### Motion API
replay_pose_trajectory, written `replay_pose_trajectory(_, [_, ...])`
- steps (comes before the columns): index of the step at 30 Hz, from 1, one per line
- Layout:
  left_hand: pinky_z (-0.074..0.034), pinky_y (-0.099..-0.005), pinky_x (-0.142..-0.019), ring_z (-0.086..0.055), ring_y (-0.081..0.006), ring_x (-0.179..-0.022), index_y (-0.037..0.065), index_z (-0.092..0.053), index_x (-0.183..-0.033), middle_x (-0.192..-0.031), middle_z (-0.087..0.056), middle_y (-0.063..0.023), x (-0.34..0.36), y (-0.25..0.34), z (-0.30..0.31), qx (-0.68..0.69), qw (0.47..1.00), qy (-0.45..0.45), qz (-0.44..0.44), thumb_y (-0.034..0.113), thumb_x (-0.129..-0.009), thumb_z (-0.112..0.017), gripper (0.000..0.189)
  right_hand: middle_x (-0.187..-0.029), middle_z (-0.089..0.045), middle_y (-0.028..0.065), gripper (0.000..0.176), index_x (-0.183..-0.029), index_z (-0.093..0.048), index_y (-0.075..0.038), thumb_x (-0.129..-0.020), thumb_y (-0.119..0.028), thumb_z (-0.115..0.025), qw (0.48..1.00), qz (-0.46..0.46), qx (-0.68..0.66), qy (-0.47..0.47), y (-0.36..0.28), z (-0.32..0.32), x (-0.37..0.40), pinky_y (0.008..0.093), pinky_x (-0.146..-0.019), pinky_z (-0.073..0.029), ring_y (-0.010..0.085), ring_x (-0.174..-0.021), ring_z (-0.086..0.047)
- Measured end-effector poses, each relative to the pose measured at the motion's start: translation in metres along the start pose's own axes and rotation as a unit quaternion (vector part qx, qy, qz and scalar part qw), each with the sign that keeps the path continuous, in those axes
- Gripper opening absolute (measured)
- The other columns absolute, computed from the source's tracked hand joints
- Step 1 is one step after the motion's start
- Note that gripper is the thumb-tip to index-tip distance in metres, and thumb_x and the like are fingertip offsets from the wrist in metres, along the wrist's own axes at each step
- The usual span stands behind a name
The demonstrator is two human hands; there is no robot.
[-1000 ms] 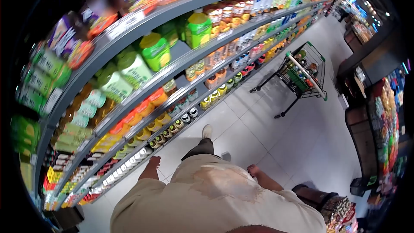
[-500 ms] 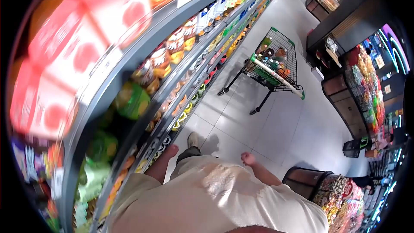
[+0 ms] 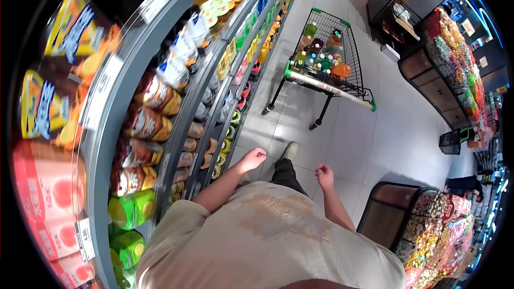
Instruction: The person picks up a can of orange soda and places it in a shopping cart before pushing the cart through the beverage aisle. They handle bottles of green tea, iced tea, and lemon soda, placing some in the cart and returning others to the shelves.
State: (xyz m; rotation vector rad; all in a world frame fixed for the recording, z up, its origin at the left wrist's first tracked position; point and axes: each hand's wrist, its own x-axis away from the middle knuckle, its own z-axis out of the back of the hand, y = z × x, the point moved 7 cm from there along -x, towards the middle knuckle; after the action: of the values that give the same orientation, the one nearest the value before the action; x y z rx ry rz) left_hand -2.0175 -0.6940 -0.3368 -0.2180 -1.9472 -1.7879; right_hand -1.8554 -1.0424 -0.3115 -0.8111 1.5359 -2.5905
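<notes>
From my remote view, the left hand point(image 3: 252, 159) is loosely curled, its fingers drawn in toward the thumb; the right hand point(image 3: 324, 176) is half closed. I observe nothing held in either; whether any fingertips touch, I cannot tell. A light shoe point(image 3: 290, 150) is planted on the floor between them.

The shopping cart point(image 3: 330, 56) stands upright ahead of both hands, well apart from them. Its handle point(image 3: 329, 89) faces me, set slightly aslant; its long axis runs away from me along the aisle, basket end farthest. Bottles point(image 3: 321, 56) lie grouped inside, an orange one nearer the handle.

The surface is pale tiled floor point(image 3: 348, 144) with visible joints. Stocked shelves point(image 3: 201, 77) line the left side, carrying drinks in rows. On the right, a near display bin point(image 3: 436, 230) holds packaged goods; a black basket point(image 3: 451, 141) and another filled bin point(image 3: 455, 56) are farther off.
</notes>
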Motion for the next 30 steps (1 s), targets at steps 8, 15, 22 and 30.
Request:
replay_pose_trajectory(8, [-0.052, -0.0365, -0.085, -0.064, -0.0245, -0.096, 0.002, -0.060, -0.115, -0.103, -0.067, -0.0142, -0.171, 0.186, 0.017, -0.161, 0.970, 0.138, -0.116, 0.023, -0.088, -0.070, 0.035, -0.102, -0.063, 0.0138, 0.029, -0.114, -0.061, -0.002, -0.086, -0.011, -0.063, 0.925, 0.229, 0.179, 0.244, -0.123, 0.176, -0.144, 0.0404, -0.084, -0.050, 0.0277, -0.096, -0.062])
replay_pose_trajectory(15, [-0.041, -0.0489, -0.103, -0.051, -0.0413, -0.119, 0.005, -0.054, -0.126, -0.126, -0.056, -0.0205, -0.294, 0.313, 0.044, -0.379, 0.866, 0.297, -0.133, 0.027, -0.079, -0.074, 0.055, -0.115, -0.063, 0.0207, 0.039, -0.117, -0.058, 0.000, -0.087, -0.024, -0.066, 0.921, 0.050, 0.256, 0.290, -0.170, 0.266, -0.339, 0.0491, -0.090, -0.051, 0.0384, -0.108, -0.062])
replay_pose_trajectory(22, [-0.048, -0.0516, -0.096, -0.061, -0.0440, -0.112, 0.002, -0.050, -0.133, -0.118, -0.064, -0.0294, -0.335, 0.244, 0.054, -0.295, 0.915, 0.276, 0.010, 0.034, -0.097, -0.055, 0.048, -0.101, -0.067, 0.0208, 0.027, -0.107, -0.059, -0.002, -0.086, -0.018, -0.065, 0.969, -0.088, 0.205, 0.106, -0.145, 0.248, -0.389, 0.0469, -0.056, -0.064, 0.0378, -0.089, -0.069])
replay_pose_trajectory(30, [-0.045, -0.0505, -0.102, -0.059, -0.0460, -0.118, 0.004, -0.047, -0.138, -0.125, -0.061, -0.0311, -0.376, 0.219, 0.077, -0.373, 0.903, 0.155, 0.144, 0.020, -0.089, -0.051, 0.052, -0.089, -0.067, 0.0206, 0.021, -0.105, -0.057, -0.006, -0.084, -0.008, -0.061, 0.940, -0.049, 0.306, 0.140, -0.147, 0.247, -0.387, 0.0481, -0.070, -0.054, 0.0383, -0.081, -0.068])
